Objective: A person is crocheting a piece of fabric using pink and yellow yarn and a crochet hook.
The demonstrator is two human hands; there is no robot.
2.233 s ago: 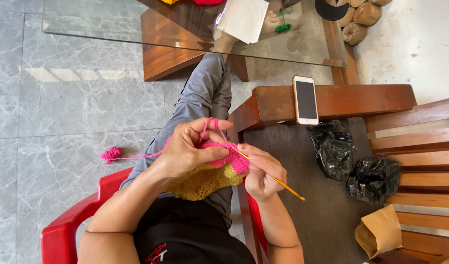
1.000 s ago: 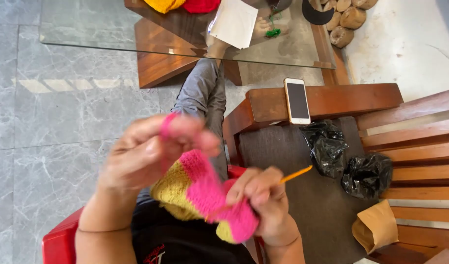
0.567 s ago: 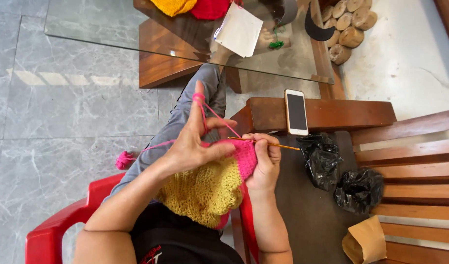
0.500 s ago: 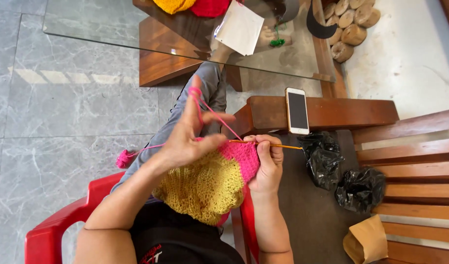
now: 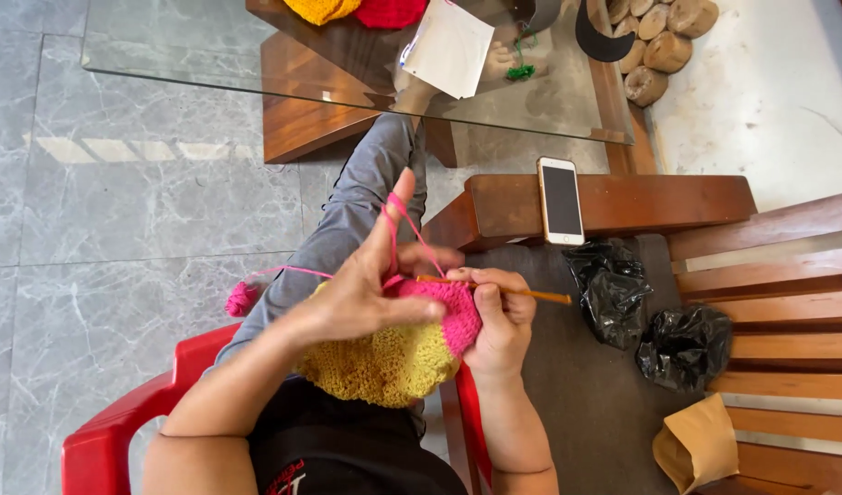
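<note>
I see left hand (image 5: 361,298) lower than a second ago, fingers pinching crochet piece (image 5: 398,353) | right hand (image 5: 499,321) grips hook (image 5: 508,291) | yarn (image 5: 404,225) probably taut; stitching continues

You see a phone (image 5: 560,199) on the wooden armrest (image 5: 641,202), two black bags (image 5: 650,316) nearby, and a glass desk (image 5: 164,55).

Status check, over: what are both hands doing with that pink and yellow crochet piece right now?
Left hand pinches crochet piece, pink yarn looped over raised forefinger. Right hand grips crochet hook. Nothing blocking; phone sits apart on wooden bench.
</note>
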